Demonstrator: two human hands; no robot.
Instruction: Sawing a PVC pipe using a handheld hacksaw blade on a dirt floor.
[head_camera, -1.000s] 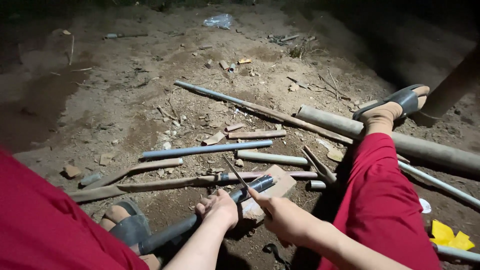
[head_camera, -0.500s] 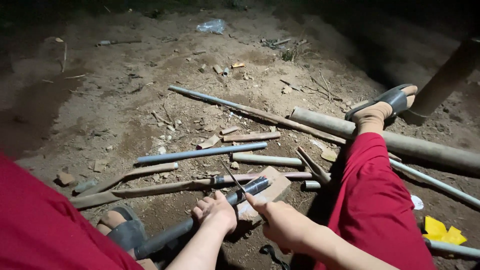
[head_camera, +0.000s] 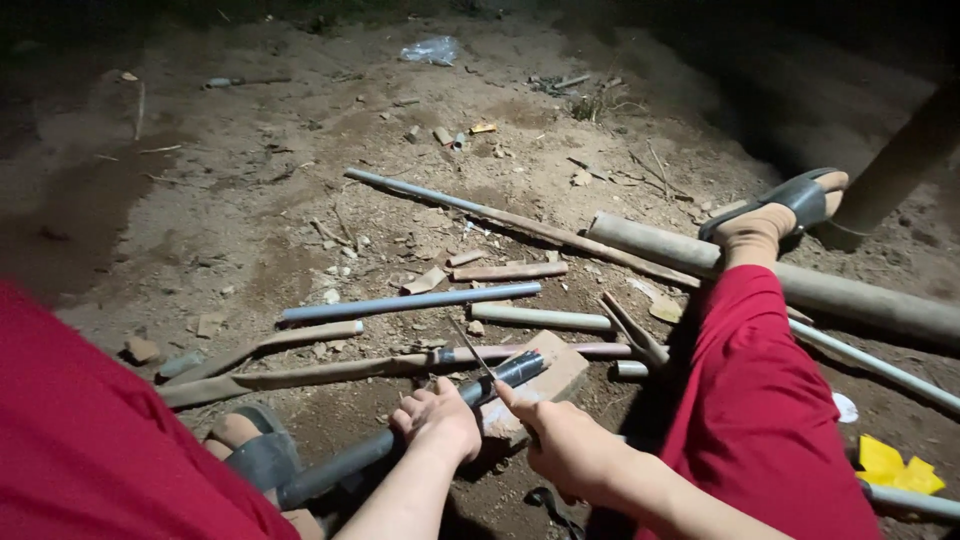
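Left hand (head_camera: 440, 420) clamped around a dark pipe (head_camera: 400, 440), right hand (head_camera: 565, 445) just beside it, fingers pinching a thin blade (head_camera: 470, 348) laid across the pipe, stone block (head_camera: 545, 385) under the pipe's end

- A crumpled clear plastic bag (head_camera: 434, 50), pale and faintly bluish, lies on the bare dirt ground (head_camera: 250, 200) near the far edge of the lit patch, well apart from everything else.
- A small yellow-orange wrapper scrap (head_camera: 482, 128) lies flat on the ground a little nearer than the bag, among small stones.
- A crumpled bright yellow piece (head_camera: 897, 467), perhaps a wrapper or torn packet, lies at the right edge of the ground, just beside a red trouser leg.
- A small white scrap (head_camera: 845, 407) lies just above the yellow piece; its kind cannot be told.
- No labels, signs or screens are visible.
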